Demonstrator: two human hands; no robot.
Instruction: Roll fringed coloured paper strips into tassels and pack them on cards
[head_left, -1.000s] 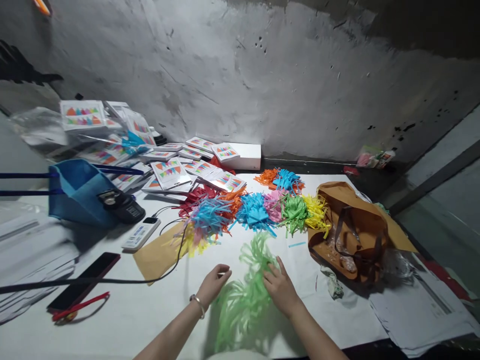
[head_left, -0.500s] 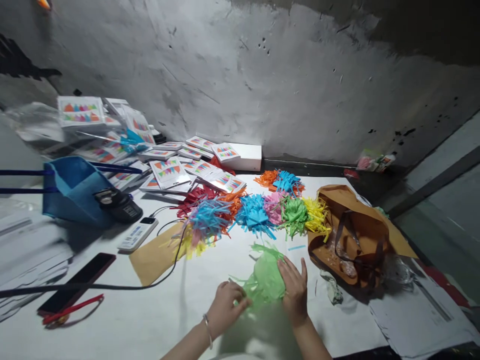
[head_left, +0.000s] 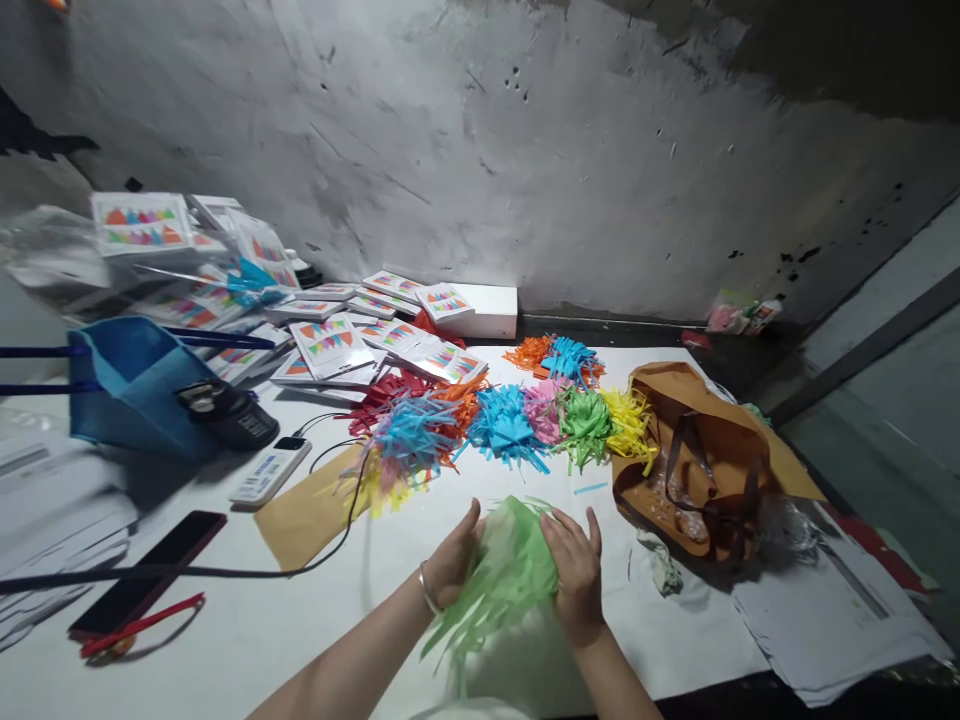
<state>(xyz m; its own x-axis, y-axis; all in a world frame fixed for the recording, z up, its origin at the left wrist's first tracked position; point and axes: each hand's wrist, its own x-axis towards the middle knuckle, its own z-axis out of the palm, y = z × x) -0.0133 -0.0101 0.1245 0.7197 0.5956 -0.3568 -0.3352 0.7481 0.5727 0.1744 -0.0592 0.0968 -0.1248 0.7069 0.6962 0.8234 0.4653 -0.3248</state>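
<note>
Between my two hands is a light green fringed tissue-paper tassel (head_left: 517, 560), spread out, its cut strips hanging toward me and blurred. My left hand (head_left: 452, 562), with a bangle at the wrist, grips its left side; the thumb points up and the other fingers are partly hidden. At the right edge my right hand (head_left: 576, 572) pinches the paper, with one finger sticking up. Just beyond lie bunched tassels: a green one (head_left: 586, 425), a blue one (head_left: 504, 425), a yellow one (head_left: 628, 422) and a pink one (head_left: 545, 408).
A brown paper bag (head_left: 694, 470) stands open at the right, beside crumpled plastic. Picture-printed packets (head_left: 334, 345) pile up at the back left. A blue bag (head_left: 139, 390), a phone (head_left: 150, 572), a power bank (head_left: 270, 470) and a black cable (head_left: 247, 573) occupy the left.
My left hand has moved up and taken hold of the green tissue tassel's left side. The tassel has spread, its strips now falling toward me. The view has shifted slightly.
</note>
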